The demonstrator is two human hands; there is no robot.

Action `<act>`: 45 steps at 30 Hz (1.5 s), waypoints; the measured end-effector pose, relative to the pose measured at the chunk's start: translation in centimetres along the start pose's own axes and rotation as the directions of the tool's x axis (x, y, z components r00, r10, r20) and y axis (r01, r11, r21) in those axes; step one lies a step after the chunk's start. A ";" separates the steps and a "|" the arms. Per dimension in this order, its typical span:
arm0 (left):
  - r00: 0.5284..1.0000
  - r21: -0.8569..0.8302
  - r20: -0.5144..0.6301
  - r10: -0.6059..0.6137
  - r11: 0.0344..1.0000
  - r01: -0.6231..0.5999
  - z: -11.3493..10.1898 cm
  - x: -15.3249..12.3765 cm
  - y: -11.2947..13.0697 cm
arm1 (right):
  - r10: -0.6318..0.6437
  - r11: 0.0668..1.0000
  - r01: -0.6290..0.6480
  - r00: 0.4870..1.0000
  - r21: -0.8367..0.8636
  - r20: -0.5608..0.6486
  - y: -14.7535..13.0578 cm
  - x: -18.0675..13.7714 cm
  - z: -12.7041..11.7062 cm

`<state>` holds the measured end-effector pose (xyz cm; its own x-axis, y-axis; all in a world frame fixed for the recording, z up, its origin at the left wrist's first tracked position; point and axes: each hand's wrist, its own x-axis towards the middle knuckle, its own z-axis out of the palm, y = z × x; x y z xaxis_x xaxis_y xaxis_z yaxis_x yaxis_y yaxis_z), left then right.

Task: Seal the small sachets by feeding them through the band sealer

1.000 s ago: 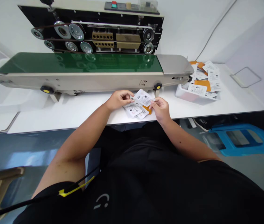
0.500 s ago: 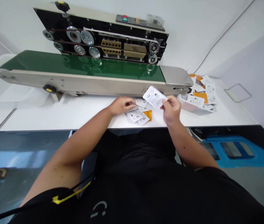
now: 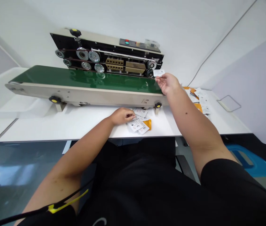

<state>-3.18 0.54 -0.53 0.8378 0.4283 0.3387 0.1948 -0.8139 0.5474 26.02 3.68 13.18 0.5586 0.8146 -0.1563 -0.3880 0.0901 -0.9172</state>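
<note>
My right hand [image 3: 167,84] reaches over the right end of the green conveyor belt [image 3: 123,83]. It grips a small white printed packet [image 3: 158,72] by its near edge, fingers partly curled. The packet is held up against the rollers [image 3: 151,65] at the right end of the band sealing machine [image 3: 88,47]. My left hand [image 3: 123,116] rests low over the table with its fingers pinched together. What they hold, if anything, I cannot make out. Beside its fingertips lies a loose pile of white printed packets [image 3: 136,125], with an orange packet [image 3: 148,124] partly under them.
More white and orange packets [image 3: 203,100] are heaped at the right, partly behind my right forearm. A white plastic bin [image 3: 29,105] stands under the belt's left end. Black knobs [image 3: 55,99] stick out from the conveyor's front. A blue stool [image 3: 252,163] is below the table at right.
My right hand has moved up and forward with the white packet, from above the table to the rollers at the machine's right end. The left hand stays by the pile. The view has tilted upward.
</note>
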 end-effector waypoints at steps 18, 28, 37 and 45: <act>0.999 0.035 -0.013 0.031 0.999 -0.031 -0.1 -0.2 0.2 | 0.204 0.979 -0.198 0.957 -0.050 0.205 1.7 -4.0 5.1; 0.990 0.166 -0.068 0.124 0.980 -0.111 -0.2 0.0 -0.2 | -0.454 0.792 0.567 0.795 -0.226 0.403 9.9 -14.8 -3.5; 0.976 0.141 0.124 -0.178 0.977 0.160 0.0 -0.1 -1.1 | -0.413 0.470 0.676 0.737 -0.568 0.535 16.4 -16.2 -11.7; 0.977 0.203 0.070 -0.200 0.962 0.182 -0.8 -0.3 -1.1 | -0.148 -0.015 0.966 0.253 -0.258 0.956 16.2 -16.7 -10.6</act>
<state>-4.05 1.69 -0.61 0.8156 0.5537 0.1678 0.4435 -0.7846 0.4332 18.17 -14.54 -2.97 -0.5019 0.7406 0.4468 0.7344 0.6377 -0.2321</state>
